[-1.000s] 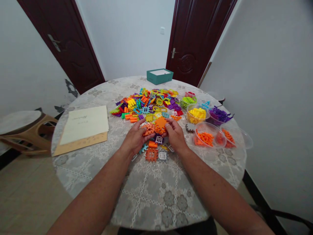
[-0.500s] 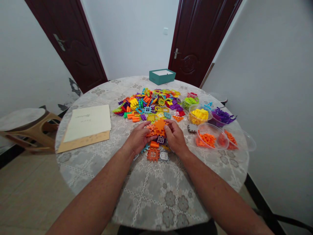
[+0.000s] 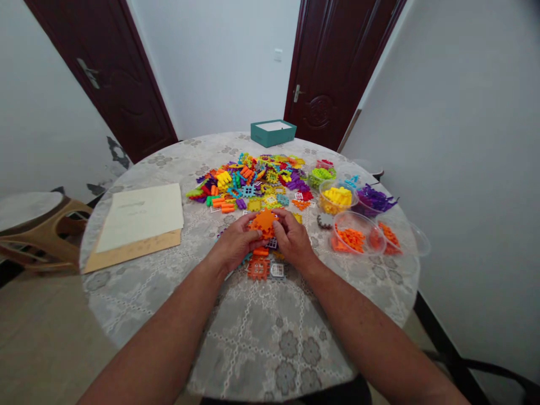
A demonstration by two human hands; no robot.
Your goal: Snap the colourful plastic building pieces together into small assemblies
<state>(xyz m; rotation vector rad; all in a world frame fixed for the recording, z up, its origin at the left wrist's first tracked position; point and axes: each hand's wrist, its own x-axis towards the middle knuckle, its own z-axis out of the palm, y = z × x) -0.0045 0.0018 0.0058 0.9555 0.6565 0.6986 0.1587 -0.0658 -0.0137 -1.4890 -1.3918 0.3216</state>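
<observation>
Orange toothed-edge building pieces are held between my two hands above the near part of the table. My left hand grips them from the left, its thumb along the lower edge. From the right, my right hand pinches the same pieces, thumb in front. Whether they are joined I cannot tell. Just below my hands lie an orange square frame piece and a white window piece. Other small pieces there are partly hidden by my hands.
A pile of mixed coloured building pieces spreads beyond my hands. On the right stand clear tubs, one with yellow pieces, one with orange pieces, plus purple pieces. Paper sheets lie left; a green box stands at the back.
My hands have come closer together, and the orange pieces now overlap more, turned with a corner upward. The whole view has shifted slightly.
</observation>
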